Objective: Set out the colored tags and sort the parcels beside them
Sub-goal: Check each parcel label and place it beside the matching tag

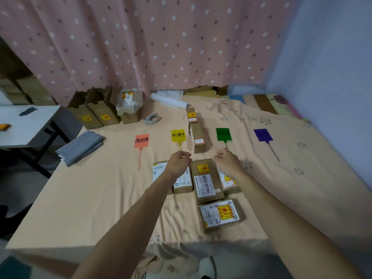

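Four flat plastic tags, salmon (pixel 141 140), yellow (pixel 178 135), green (pixel 223 134) and purple (pixel 262 134), are lying in a row; sorting is apparently starting. The left hand (pixel 178 162) and right hand (pixel 227 160) are hovering loosely curled, seemingly empty, over taped brown cardboard parcels (pixel 207 180). Open peach bedsheet (pixel 100 188) is lying leftward, edge near.

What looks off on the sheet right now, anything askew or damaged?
Nothing damaged or spilled. The four tags sit in a tidy row: orange tag, yellow tag, green tag, purple tag. The only untidy spot is the unsorted parcels near the hands, overlapping at slight angles.
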Tool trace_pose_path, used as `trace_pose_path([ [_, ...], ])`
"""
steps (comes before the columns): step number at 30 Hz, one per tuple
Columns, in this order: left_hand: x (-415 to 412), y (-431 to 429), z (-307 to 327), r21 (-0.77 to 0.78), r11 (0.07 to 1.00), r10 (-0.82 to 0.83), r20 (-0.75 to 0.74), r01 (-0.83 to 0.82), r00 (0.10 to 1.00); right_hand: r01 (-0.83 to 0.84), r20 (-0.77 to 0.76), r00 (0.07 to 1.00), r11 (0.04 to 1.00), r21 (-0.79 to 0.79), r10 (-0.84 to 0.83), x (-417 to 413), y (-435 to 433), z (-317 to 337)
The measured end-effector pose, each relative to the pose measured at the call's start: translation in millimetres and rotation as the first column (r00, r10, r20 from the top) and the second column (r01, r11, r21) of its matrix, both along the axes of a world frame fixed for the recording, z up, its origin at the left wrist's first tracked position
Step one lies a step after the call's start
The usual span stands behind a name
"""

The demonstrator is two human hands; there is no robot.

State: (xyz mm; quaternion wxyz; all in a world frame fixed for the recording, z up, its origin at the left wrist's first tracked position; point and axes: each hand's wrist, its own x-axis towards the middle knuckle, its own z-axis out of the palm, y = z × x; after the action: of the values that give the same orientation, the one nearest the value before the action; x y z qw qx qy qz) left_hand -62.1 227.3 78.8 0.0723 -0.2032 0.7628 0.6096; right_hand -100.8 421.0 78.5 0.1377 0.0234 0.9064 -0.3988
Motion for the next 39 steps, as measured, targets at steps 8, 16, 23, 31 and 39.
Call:
trace_pose_path([
  [8,84.7,8.7,11.1,0.033,0.992,-0.125,0.023,0.124,0.992,-0.002,0.024,1.000,0.999,0.039,0.001,100.6,20.9,11.9],
  [16,132.1,35.4,-29.6,0.004,0.985,-0.173,0.147,0.174,0.974,-0.060,0.174,0.984,0.992,0.106,0.041,140.4,43.2,-14.3],
  [23,148.3,60.4,-73.0,-0.128,0.980,-0.106,0.307,0.152,0.946,-0.162,0.226,0.968,0.956,0.244,0.107,144.8,71.1,-61.9],
  [31,154.5,88.2,-111.6,-0.144,0.977,-0.087,0.408,0.158,0.909,-0.040,0.340,0.940,0.999,0.010,0.034,142.4,85.2,-98.5],
  [39,149.4,95.5,-94.9,-0.147,0.987,-0.005,0.341,0.059,0.940,0.196,0.340,0.926,0.979,-0.058,-0.165,140.3,87.2,-97.8],
])
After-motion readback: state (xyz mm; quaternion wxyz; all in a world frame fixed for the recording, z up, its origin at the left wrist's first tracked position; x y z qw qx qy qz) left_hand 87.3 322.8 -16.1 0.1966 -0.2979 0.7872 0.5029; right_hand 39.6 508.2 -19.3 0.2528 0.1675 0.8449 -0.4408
